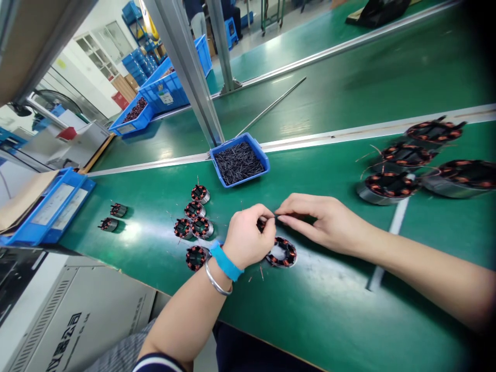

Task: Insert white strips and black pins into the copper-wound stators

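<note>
Head view: a copper-wound ring (291,253) lies beside the left fingers (268,236).

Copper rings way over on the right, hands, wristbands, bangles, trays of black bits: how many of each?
Copper-wound rings on the right: 4
Hands: 2 (left hand, right hand)
Blue wristband: 1
Silver bangle: 1
Tray of black bits: 1
Total: 9

Printed on grey cabinet (112,294): "公司" beside "Co., Ltd"; too small to read on white labels (53,204) of blue tray (36,233).
</note>
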